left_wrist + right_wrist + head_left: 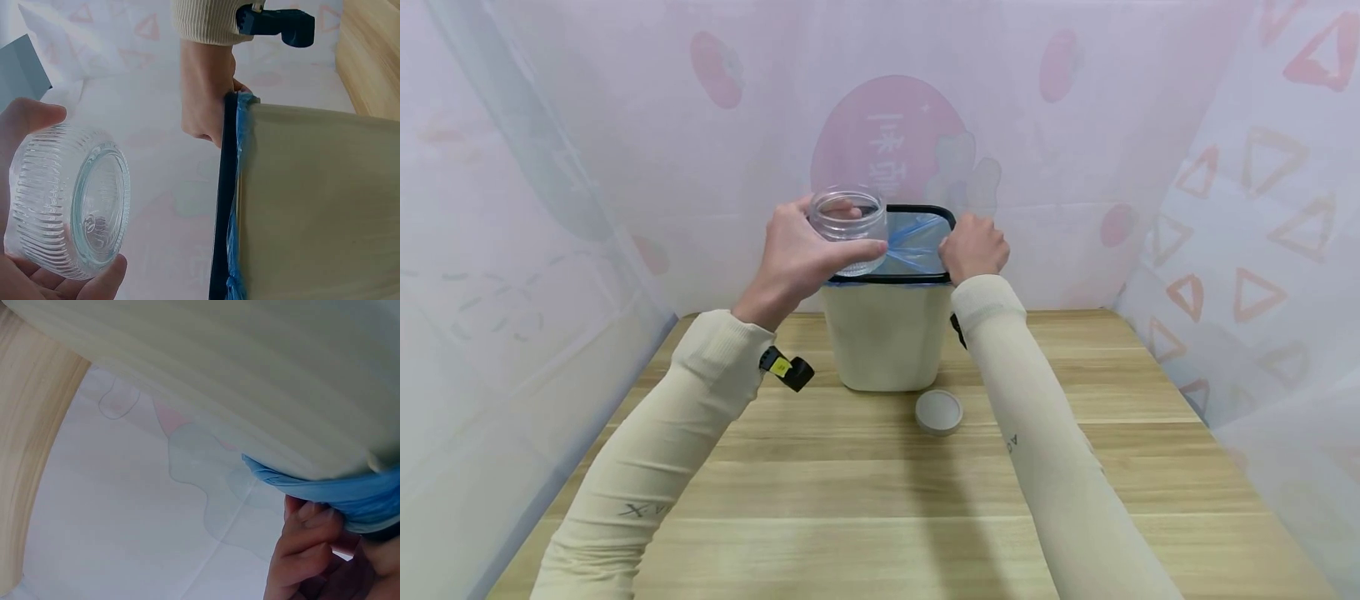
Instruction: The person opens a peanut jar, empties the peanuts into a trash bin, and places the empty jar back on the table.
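Jar over the bin
Left hand [793, 258] fingers wrap the glass jar [850, 227]; right hand [973, 247] fingers grip the bin [887, 333] rim, steadying it.

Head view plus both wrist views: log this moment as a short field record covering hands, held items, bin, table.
left hand: grips a ribbed glass jar, open and without its lid, over the bin's left rim
right hand: grips the bin's right rim, fingers curled on the blue liner
bin: cream body, black rim, upright on the wooden table
lid: lies on the table in front of the bin, touched by neither hand
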The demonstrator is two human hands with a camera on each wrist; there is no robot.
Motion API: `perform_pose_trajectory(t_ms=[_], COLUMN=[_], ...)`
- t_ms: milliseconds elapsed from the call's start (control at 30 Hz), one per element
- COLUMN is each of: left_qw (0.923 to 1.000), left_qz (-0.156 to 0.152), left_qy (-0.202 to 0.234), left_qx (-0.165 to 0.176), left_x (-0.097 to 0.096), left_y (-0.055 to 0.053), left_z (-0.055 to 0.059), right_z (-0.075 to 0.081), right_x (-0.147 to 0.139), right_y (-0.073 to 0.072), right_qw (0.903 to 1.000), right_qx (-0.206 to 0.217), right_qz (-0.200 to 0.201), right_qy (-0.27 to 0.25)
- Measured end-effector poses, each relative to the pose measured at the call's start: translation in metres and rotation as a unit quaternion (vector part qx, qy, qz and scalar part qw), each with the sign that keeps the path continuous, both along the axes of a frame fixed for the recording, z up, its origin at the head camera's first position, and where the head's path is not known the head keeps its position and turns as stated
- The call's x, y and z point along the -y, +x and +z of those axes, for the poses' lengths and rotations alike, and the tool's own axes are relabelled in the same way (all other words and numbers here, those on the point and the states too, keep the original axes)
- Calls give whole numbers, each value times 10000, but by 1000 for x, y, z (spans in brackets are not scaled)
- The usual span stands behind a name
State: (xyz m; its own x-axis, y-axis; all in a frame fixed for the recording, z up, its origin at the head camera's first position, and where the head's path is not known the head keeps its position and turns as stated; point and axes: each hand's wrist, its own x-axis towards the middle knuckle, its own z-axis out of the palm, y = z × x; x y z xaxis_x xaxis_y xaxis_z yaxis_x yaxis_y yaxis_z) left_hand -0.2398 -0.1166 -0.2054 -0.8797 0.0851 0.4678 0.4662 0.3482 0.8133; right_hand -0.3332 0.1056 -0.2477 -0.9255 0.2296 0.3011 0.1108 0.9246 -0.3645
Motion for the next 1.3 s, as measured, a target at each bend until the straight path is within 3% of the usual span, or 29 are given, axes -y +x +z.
perform_pose_trajectory(t_ms=[533,1300], left_qw=[9990,9965], left_qz=[-333,-557], left_qy=[179,49], left_qx=[242,628], left_x=[0,6], left_y=[21,37], left_z=[-13,-49], right_z=[0,2], right_x=[-2,-4], right_y=[-2,2], right_qw=[9999,9999], right_qx=[-20,-87], right_qz=[11,19], right_qy=[-129,-55])
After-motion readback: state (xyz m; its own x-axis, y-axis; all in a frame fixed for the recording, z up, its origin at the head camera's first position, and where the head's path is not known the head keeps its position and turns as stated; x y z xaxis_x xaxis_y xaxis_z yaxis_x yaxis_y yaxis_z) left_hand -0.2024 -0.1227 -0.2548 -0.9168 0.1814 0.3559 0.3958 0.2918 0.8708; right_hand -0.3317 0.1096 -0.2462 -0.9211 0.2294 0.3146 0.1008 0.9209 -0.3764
